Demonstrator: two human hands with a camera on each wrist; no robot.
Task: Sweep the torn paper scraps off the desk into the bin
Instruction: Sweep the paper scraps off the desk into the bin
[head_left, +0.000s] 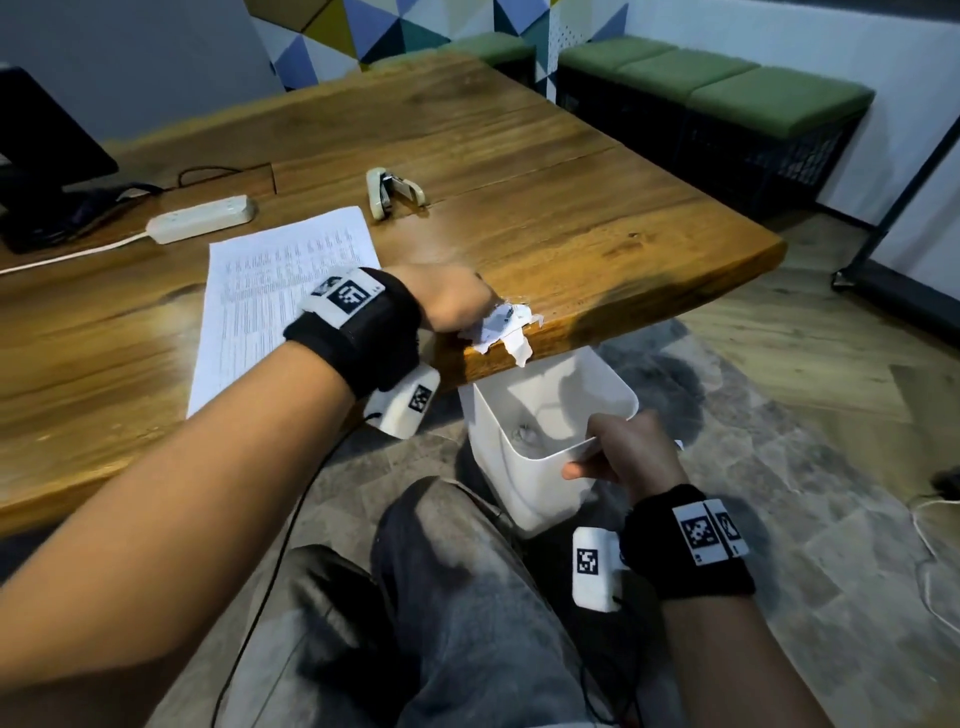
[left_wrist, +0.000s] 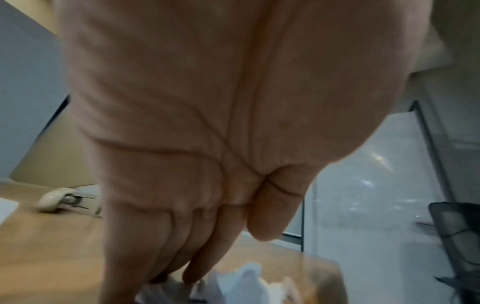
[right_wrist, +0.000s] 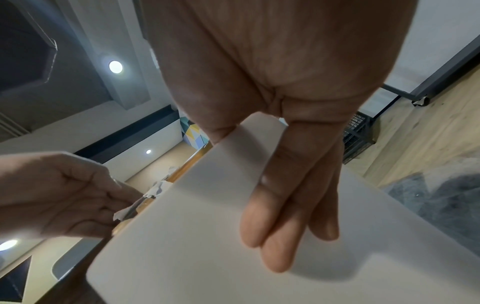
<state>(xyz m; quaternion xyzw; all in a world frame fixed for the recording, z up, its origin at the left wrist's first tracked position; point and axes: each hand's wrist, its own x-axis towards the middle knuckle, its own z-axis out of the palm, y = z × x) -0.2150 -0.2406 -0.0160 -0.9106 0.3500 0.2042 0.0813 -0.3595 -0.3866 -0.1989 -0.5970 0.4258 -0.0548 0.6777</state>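
Torn white paper scraps (head_left: 501, 330) lie bunched at the wooden desk's (head_left: 571, 208) near edge, and some hang over it. My left hand (head_left: 460, 304) rests on the desk just behind them. Its straight fingers (left_wrist: 192, 273) touch the scraps (left_wrist: 249, 283). A white bin (head_left: 519, 467) is held below the edge, under the scraps, tilted toward me. My right hand (head_left: 608, 452) grips its near rim, fingers (right_wrist: 285, 236) flat on one face of the bin wall (right_wrist: 182, 246) and thumb on the other. The scraps (right_wrist: 155, 191) show at the desk edge above the bin.
A printed sheet (head_left: 291, 291) lies on the desk behind my left wrist. A stapler (head_left: 392, 192), a power strip (head_left: 200, 218) and a monitor base (head_left: 36, 156) sit further back. Green benches (head_left: 727, 88) line the wall. My legs (head_left: 467, 623) are below the bin.
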